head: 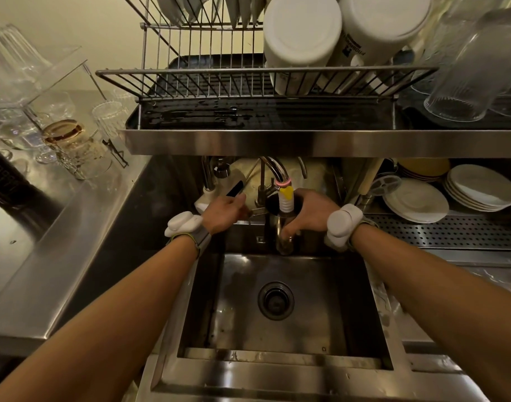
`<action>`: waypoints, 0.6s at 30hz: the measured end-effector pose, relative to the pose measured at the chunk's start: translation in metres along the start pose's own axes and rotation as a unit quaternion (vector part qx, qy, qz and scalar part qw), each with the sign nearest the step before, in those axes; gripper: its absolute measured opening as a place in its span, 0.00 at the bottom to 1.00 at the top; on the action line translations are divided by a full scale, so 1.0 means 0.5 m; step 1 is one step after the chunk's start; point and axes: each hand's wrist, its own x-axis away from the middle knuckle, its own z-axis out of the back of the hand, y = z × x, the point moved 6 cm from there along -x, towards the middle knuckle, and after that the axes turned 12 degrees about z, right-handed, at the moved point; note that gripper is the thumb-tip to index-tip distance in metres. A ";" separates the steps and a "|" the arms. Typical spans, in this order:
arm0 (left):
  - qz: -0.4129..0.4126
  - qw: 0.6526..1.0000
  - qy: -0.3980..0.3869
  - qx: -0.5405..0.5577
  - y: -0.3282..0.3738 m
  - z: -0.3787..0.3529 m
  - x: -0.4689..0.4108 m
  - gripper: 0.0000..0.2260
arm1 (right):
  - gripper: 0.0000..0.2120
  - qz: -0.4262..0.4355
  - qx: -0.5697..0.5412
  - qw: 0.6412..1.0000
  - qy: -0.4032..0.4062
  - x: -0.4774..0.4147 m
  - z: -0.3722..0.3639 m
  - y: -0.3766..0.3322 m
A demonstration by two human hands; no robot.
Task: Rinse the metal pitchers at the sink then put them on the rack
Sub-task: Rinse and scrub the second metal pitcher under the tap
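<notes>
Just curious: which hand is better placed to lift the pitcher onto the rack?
Probably the right hand: it already grips the pitcher under the tap, while the left hand holds the lever.

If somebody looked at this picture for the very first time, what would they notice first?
Two arms reach over the steel sink: the right hand holds a metal pitcher under the yellow-tipped faucet, and the left hand is at the tap lever beside it. Above, two big white tubs lean bottom-up in the wire rack, with glasses to their right.
</notes>
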 end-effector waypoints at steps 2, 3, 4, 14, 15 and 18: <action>-0.006 1.000 -0.010 0.005 0.008 -0.005 0.007 0.21 | 0.38 -0.011 0.011 1.000 0.016 0.001 0.010 0.006; -0.009 1.000 -0.011 0.003 0.011 -0.006 0.010 0.21 | 0.38 -0.009 0.012 1.000 0.022 0.001 0.008 0.004; -0.006 1.000 -0.011 -0.005 0.013 -0.006 0.013 0.20 | 0.38 -0.003 0.005 1.000 0.022 0.001 0.003 -0.001; -0.002 0.994 -0.088 0.059 0.030 -0.059 0.033 0.13 | 0.43 0.000 -0.084 0.996 0.008 0.023 -0.028 0.028; -0.006 0.996 -0.084 0.020 0.029 -0.061 0.031 0.14 | 0.45 -0.006 -0.081 0.997 -0.003 0.026 -0.030 0.038; -0.027 0.986 -0.039 -0.161 0.021 -0.073 0.027 0.14 | 0.50 -0.045 -0.072 0.996 -0.015 0.041 -0.030 0.069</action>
